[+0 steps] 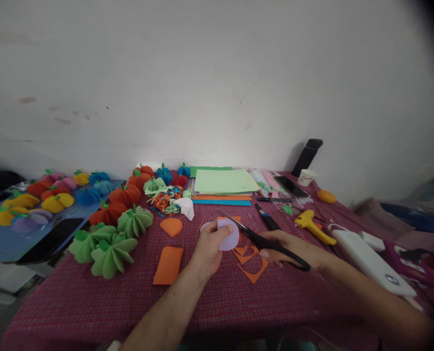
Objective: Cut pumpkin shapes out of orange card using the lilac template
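Note:
My left hand (212, 243) pinches a rounded piece of lilac paper (230, 237) between thumb and fingers, above the middle of the table. In my right hand (288, 248) are black-handled scissors (255, 237), their blades pointing left and lying near the upper edge of the lilac paper. Whether the blades touch the paper I cannot tell. Beneath and beside my hands lie curved orange paper offcuts (254, 273). Left of my left hand rest a stack of orange rectangles (168, 265) and some orange rounded pieces (171, 226).
Green paper pumpkins (112, 255) and orange ones (125, 195) crowd the left side. Coloured sheets (224, 181) are stacked at the back beside paper scraps (167, 199). To the right lie a cutter knife (267, 217), a yellow glue gun (314, 227), a paper cup (306, 177) and a white power bank (373, 261).

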The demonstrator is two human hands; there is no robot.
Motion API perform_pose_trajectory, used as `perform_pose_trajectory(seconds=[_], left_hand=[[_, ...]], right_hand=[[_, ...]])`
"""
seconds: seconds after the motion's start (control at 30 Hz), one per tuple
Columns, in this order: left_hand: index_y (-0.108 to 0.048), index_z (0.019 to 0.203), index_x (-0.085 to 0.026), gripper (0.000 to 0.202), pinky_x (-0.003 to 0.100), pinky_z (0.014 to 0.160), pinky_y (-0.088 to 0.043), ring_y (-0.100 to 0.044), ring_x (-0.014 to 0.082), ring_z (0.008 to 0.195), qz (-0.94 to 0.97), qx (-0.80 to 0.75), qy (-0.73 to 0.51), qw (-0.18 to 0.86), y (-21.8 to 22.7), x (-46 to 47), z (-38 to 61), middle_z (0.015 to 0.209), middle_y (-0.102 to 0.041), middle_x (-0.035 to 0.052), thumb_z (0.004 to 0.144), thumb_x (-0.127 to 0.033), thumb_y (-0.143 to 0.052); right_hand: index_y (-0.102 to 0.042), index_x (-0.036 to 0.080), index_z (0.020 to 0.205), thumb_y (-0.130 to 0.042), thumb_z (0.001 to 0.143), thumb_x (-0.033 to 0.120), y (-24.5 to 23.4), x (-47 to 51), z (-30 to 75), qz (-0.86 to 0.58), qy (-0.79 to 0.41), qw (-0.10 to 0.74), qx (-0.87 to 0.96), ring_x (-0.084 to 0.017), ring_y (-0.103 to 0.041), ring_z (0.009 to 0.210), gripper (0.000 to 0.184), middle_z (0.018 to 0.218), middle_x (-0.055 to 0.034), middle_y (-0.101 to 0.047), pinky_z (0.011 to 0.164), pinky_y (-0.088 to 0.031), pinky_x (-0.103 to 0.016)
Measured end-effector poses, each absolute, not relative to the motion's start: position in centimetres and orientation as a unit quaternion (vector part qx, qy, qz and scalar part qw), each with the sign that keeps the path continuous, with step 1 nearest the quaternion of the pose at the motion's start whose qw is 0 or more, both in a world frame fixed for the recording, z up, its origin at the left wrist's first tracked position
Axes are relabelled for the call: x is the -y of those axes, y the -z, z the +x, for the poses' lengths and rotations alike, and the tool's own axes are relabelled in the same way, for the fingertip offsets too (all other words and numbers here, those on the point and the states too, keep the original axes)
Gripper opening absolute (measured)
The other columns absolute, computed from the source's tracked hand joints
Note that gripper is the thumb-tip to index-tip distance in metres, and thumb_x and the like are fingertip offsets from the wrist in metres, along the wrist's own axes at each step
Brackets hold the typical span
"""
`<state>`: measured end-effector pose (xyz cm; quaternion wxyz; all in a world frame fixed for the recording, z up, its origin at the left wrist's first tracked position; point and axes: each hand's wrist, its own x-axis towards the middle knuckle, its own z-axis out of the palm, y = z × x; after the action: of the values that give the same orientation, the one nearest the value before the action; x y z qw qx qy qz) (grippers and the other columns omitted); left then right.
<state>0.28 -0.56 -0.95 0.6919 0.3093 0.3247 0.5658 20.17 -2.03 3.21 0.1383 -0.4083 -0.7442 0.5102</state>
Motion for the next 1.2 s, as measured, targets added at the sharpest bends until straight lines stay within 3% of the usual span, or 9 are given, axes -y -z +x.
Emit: perform_pose_trajectory(seconds=[0.3, 0.87, 1.2], left_hand=[[-0.066, 0.073, -0.012, 0.016, 0.022, 0.053, -0.039, -0.053, 0.0088, 0.053, 0.311, -0.317, -0.558, 0.701, 1.1, 0.6, 0.3, 0.062, -0.062, 0.0004, 0.059, -0.019, -0.070], [-0.064, 0.063, -0.011, 0.015, 0.020, 0.050, -0.038, -0.052, 0.0079, 0.049, 0.305, -0.317, -0.532, 0.724, 0.2, 1.0, 0.3, 0.057, -0.061, 0.0005, 0.053, -0.018, -0.073], [-0.064, 0.067, -0.012, 0.014, 0.021, 0.053, -0.039, -0.054, 0.0090, 0.052, 0.312, -0.303, -0.534, 0.725, 0.7, 0.9, 0.2, 0.061, -0.062, 0.0010, 0.057, -0.018, -0.072]], right_hand=[[-0.052, 0.013, 0.086, -0.052, 0.078, 0.049, -3.4, 1.6, 20.7, -0.412, -0.511, 0.112, 0.746, -0.006, -0.036, 0.049, 0.036, 0.062, 0.0038, -0.039, 0.043, -0.030, -0.017], [-0.057, 0.011, 0.095, -0.055, 0.078, 0.044, -6.0, 0.7, 22.1, -0.406, -0.494, 0.054, 0.767, -0.006, -0.036, 0.047, 0.037, 0.058, 0.0052, -0.039, 0.042, -0.028, -0.017], [-0.051, 0.014, 0.074, -0.056, 0.075, 0.049, -4.7, 1.3, 21.3, -0.400, -0.558, 0.097, 0.720, -0.006, -0.040, 0.045, 0.036, 0.058, 0.0042, -0.043, 0.042, -0.033, -0.018]])
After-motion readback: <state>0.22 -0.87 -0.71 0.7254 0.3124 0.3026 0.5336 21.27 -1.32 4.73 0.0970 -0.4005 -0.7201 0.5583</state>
